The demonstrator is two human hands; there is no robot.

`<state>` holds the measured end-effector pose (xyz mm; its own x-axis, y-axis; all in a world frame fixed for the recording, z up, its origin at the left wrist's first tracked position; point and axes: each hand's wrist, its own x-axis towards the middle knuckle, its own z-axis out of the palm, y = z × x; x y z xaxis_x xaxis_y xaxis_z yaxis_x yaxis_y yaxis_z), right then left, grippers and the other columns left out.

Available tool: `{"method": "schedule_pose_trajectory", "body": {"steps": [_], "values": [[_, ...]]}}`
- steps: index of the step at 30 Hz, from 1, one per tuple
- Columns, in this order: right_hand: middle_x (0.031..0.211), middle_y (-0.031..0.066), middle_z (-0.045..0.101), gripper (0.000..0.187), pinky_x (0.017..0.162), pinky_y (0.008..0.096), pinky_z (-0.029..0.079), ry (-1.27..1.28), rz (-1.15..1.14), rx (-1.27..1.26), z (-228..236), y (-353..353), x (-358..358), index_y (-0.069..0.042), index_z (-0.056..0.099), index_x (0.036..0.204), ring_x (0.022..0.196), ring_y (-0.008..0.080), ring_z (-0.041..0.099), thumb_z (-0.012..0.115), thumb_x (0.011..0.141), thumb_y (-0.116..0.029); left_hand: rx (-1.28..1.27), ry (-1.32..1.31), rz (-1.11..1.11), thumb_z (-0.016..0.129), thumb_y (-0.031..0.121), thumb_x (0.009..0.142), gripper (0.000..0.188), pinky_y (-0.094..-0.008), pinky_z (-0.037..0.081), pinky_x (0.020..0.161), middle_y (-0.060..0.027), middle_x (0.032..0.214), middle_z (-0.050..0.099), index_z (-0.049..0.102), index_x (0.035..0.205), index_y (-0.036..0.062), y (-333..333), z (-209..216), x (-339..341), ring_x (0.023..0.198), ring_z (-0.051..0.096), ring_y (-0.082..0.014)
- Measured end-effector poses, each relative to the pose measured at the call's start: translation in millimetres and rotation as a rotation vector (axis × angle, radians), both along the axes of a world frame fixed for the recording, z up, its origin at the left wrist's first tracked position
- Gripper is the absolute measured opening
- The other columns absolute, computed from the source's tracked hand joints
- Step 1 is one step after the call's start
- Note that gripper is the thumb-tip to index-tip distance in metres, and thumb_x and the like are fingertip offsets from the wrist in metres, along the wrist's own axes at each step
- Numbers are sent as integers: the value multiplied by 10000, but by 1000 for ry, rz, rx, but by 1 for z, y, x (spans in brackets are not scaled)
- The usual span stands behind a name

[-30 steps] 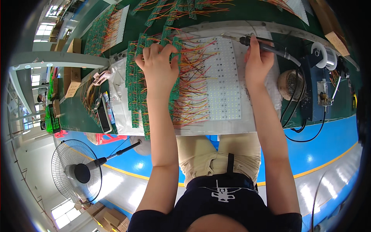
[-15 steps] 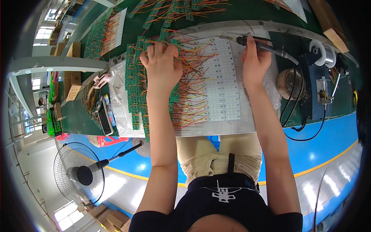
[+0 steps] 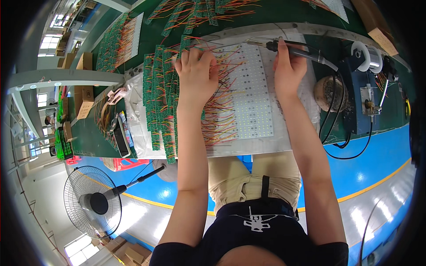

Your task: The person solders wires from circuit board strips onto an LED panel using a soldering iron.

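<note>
Soldering iron [image 3: 301, 52]: pinched in right hand [image 3: 289, 71], likely for control. Circuit-board strips [image 3: 156, 95]: under left hand [image 3: 195, 77], fingers curled, grip unclear.

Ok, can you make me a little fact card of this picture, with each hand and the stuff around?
Left hand: curled over the green circuit strips and thin coloured wires; its exact grip is hidden
Right hand: holding a soldering iron, tip pointing left
Between the forearms: white dotted board, partly covered by wires
Right side: spool of silvery wire
Lower left: round fan
Floor: blue and grey, with a yellow line
</note>
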<state>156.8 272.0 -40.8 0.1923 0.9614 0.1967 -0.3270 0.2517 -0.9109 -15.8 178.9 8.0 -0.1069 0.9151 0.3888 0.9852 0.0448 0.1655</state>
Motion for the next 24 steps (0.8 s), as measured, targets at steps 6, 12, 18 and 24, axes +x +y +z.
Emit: {"method": "schedule_pose_trajectory", "body": {"steps": [6, 12, 18, 24], "values": [[727, -13, 576, 158, 559, 182, 378, 32, 12, -70, 3, -3, 0, -2, 580, 869, 631, 22, 452, 659, 888, -137, 44, -117, -24, 710, 104, 742, 149, -406, 317, 813, -18, 839, 592, 590, 828, 124, 17, -9, 20, 876, 552, -241], [647, -22, 515, 139, 463, 196, 326, -15, 1, -73, 1, -2, 1, -21, 562, 872, 529, 23, 404, 636, 901, -135, 104, -232, -20, 711, 106, 768, 124, -358, 293, 797, 19, 737, 624, 592, 797, 120, 22, -19, 23, 687, 598, -159], [615, -28, 488, 134, 432, 198, 307, -21, 13, -46, 4, -5, 2, -29, 552, 866, 493, 19, 382, 632, 903, -130, 152, -300, -12, 710, 109, 776, 81, -345, 288, 805, 33, 743, 638, 639, 811, 128, 20, -25, 18, 648, 597, -124], [631, -30, 503, 150, 431, 192, 310, 59, 46, -72, 7, -6, 1, -25, 541, 856, 508, 13, 403, 642, 895, -130, 163, -343, 5, 719, 126, 768, 67, -346, 277, 807, 44, 741, 637, 661, 802, 133, 20, -30, 16, 627, 590, -110]]}}
